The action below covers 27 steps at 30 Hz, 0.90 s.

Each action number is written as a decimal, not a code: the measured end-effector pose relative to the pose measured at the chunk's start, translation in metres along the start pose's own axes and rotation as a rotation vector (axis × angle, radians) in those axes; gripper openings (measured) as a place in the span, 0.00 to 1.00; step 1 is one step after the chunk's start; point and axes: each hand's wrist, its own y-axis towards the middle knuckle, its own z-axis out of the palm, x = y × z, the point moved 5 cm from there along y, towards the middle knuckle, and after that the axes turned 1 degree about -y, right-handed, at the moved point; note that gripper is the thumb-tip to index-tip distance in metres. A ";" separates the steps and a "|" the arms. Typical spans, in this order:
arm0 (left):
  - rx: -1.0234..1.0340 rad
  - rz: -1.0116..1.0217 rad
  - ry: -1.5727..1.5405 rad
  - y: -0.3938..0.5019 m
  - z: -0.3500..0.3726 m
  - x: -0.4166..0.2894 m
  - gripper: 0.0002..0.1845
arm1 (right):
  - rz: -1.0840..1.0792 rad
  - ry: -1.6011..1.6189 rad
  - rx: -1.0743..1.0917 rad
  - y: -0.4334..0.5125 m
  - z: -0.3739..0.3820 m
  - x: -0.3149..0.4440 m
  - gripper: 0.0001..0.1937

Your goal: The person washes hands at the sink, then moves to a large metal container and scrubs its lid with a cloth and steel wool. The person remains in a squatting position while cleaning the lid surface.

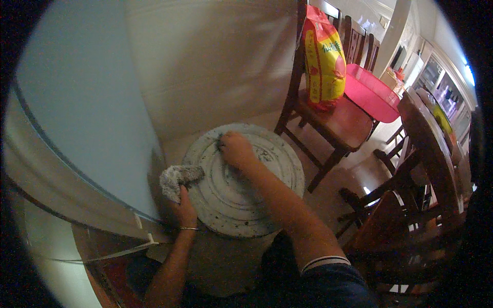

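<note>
A round, pale base plate (208,208) with raised concentric rings lies low in front of me, its surface spotted with dark grime. My left hand (185,211) grips a grey, fuzzy cloth (171,181) at the plate's left rim, and one end of the cloth reaches over the rim. On the far left part of the plate, my right hand (237,150) is curled with its knuckles up. A small dark wad (220,142) shows at its fingertips; its material is too blurred to tell. Dark smudges mark the plate to the right of this hand.
A dark wooden chair (331,127) stands at the right, bearing a red and yellow printed bag (325,65). Beside the bag is a pink plastic basin (371,92). More wooden furniture (427,154) crowds the far right. A pale panel (88,96) rises close on the left.
</note>
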 end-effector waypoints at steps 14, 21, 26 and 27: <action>-0.048 -0.114 0.110 -0.013 -0.004 -0.029 0.30 | 0.142 -0.127 0.042 -0.143 -0.113 -0.054 0.07; -0.058 -0.074 0.245 -0.013 -0.004 -0.009 0.26 | 0.170 -0.154 0.054 -0.085 -0.083 -0.077 0.08; -0.013 -0.141 0.091 -0.016 0.008 -0.012 0.25 | 0.059 -0.007 -0.035 -0.028 -0.021 -0.077 0.07; -0.044 -0.211 0.156 -0.015 0.002 -0.009 0.24 | 0.061 -0.034 0.079 -0.013 -0.012 -0.043 0.07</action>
